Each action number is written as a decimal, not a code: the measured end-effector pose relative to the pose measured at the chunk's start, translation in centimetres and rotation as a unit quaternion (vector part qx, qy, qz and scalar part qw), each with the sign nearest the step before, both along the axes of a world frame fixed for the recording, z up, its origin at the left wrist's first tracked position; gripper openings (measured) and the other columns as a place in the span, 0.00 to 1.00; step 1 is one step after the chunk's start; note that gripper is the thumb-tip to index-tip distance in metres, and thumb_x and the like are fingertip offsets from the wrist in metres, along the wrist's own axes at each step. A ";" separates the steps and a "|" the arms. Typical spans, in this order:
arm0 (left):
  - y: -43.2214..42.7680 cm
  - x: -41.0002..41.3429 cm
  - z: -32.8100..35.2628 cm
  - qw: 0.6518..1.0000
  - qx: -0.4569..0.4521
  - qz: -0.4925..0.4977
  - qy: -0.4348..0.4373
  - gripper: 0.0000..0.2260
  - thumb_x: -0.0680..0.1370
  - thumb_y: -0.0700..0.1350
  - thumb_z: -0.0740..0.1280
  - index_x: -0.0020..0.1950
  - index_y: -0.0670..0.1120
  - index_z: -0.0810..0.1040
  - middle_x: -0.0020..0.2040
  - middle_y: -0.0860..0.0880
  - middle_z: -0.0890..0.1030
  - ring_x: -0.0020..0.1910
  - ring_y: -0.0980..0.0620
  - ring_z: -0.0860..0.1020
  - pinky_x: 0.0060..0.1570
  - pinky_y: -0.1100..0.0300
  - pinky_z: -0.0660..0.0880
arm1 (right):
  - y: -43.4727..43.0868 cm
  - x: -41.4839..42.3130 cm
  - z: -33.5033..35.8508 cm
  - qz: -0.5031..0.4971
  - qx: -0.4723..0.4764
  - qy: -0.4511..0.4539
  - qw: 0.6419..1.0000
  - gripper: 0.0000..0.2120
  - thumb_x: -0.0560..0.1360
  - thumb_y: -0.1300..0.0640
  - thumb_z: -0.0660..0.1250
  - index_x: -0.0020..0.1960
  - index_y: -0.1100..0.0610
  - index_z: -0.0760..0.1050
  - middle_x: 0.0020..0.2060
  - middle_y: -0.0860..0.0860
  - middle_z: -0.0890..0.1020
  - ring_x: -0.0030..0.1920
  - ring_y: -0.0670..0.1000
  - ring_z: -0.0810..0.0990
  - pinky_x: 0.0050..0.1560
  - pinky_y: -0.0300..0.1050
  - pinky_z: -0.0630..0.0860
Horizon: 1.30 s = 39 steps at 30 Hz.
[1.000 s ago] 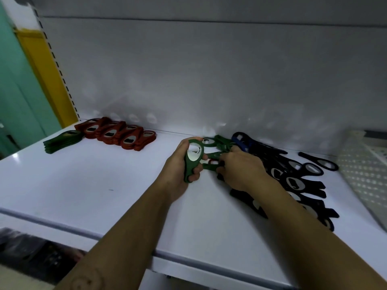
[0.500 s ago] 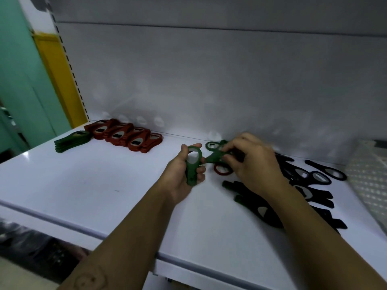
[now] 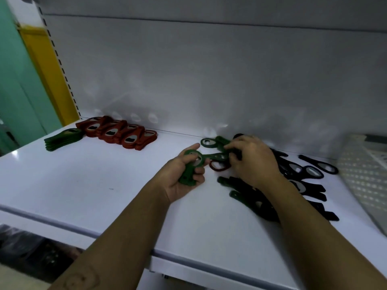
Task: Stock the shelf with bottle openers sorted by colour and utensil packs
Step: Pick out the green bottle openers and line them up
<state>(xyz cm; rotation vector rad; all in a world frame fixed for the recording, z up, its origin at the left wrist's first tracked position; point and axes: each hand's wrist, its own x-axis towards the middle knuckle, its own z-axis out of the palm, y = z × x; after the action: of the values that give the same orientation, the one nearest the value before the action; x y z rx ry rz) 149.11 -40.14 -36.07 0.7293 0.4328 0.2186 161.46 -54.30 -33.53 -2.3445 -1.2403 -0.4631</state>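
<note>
Head: green opener (image 3: 187, 175) inside left hand (image 3: 177, 188) fingers (image 3: 200, 171).

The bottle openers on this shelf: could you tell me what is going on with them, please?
A person is sorting bottle openers by colour on the white shelf. Their left hand grips a few green openers, while the right hand pinches another green opener at the edge of a mixed pile, mostly black. At the back left lie a green stack and a row of red openers, sorted.
</note>
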 end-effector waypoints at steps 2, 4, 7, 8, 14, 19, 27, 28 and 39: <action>-0.2 -0.1 0.2 1.000 0.002 -0.002 0.000 0.10 0.81 0.41 0.61 0.61 0.46 0.75 0.41 0.41 0.78 0.26 0.55 0.66 0.24 0.65 0.65 | 0.2 0.2 -0.1 0.000 -0.063 -0.012 0.998 0.12 0.76 0.57 0.66 0.58 0.51 0.81 0.58 0.48 0.80 0.57 0.53 0.74 0.59 0.47 0.68; -0.3 -0.2 0.4 1.000 0.002 -0.002 0.000 0.07 0.81 0.46 0.63 0.57 0.46 0.74 0.40 0.42 0.77 0.25 0.55 0.64 0.23 0.66 0.63 | 1.0 -0.2 -0.2 0.015 -0.111 -0.034 0.993 0.14 0.77 0.53 0.63 0.61 0.49 0.79 0.63 0.47 0.78 0.58 0.53 0.72 0.59 0.47 0.66; -0.4 -0.2 0.5 1.000 0.004 0.004 -0.014 0.15 0.82 0.57 0.57 0.55 0.46 0.74 0.37 0.44 0.75 0.23 0.56 0.62 0.20 0.67 0.60 | 2.9 -0.7 -0.6 0.026 -0.178 -0.039 0.983 0.19 0.79 0.50 0.59 0.70 0.47 0.70 0.69 0.46 0.73 0.62 0.53 0.68 0.60 0.48 0.62; -0.3 -0.2 0.6 1.000 0.006 -0.001 -0.019 0.19 0.82 0.59 0.55 0.55 0.46 0.75 0.36 0.45 0.74 0.22 0.57 0.62 0.19 0.67 0.59 | 3.4 -0.7 -0.9 0.028 -0.202 -0.042 0.978 0.20 0.80 0.50 0.58 0.71 0.47 0.68 0.69 0.47 0.72 0.63 0.54 0.68 0.61 0.49 0.61; 0.0 -0.2 0.4 0.999 -0.018 -0.014 -0.025 0.28 0.82 0.64 0.48 0.53 0.45 0.77 0.29 0.47 0.70 0.19 0.56 0.61 0.18 0.70 0.55 | 4.0 -0.7 -1.5 0.036 -0.240 -0.054 0.969 0.19 0.81 0.47 0.57 0.71 0.48 0.68 0.61 0.54 0.74 0.61 0.56 0.70 0.62 0.50 0.63; 0.4 0.2 0.0 0.996 -0.059 0.048 -0.043 0.28 0.82 0.63 0.47 0.50 0.43 0.76 0.29 0.47 0.72 0.21 0.55 0.63 0.20 0.67 0.58 | 3.4 -1.0 -1.4 0.042 -0.165 -0.073 0.983 0.15 0.81 0.50 0.58 0.63 0.52 0.76 0.57 0.53 0.76 0.57 0.55 0.73 0.57 0.48 0.67; 0.3 0.2 0.2 0.995 -0.077 0.057 -0.006 0.25 0.82 0.62 0.48 0.50 0.43 0.73 0.34 0.46 0.73 0.29 0.52 0.69 0.28 0.64 0.69 | 1.3 -2.4 -0.1 0.065 0.194 -0.062 0.977 0.06 0.73 0.62 0.70 0.48 0.59 0.84 0.42 0.52 0.82 0.37 0.51 0.80 0.39 0.41 0.76; 0.2 0.2 0.3 0.996 -0.075 0.053 -0.003 0.24 0.83 0.61 0.48 0.52 0.44 0.73 0.35 0.45 0.73 0.31 0.52 0.70 0.29 0.63 0.70 | 1.3 -2.9 0.0 0.089 0.220 -0.062 0.969 0.06 0.72 0.61 0.70 0.48 0.59 0.84 0.42 0.52 0.82 0.37 0.49 0.80 0.40 0.40 0.77; 0.0 0.0 0.4 0.998 -0.038 0.035 -0.024 0.23 0.83 0.61 0.48 0.53 0.48 0.75 0.43 0.45 0.83 0.40 0.48 0.80 0.46 0.53 0.73 | 2.5 -4.6 -1.0 0.204 0.095 -0.065 0.972 0.10 0.66 0.61 0.73 0.46 0.52 0.86 0.39 0.47 0.84 0.39 0.53 0.82 0.37 0.44 0.80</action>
<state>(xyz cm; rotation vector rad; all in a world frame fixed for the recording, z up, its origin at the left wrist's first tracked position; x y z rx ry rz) 149.08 -40.11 -35.64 0.6329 0.4197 0.2836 156.85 -51.81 -34.53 -1.8612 -1.6130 -0.5710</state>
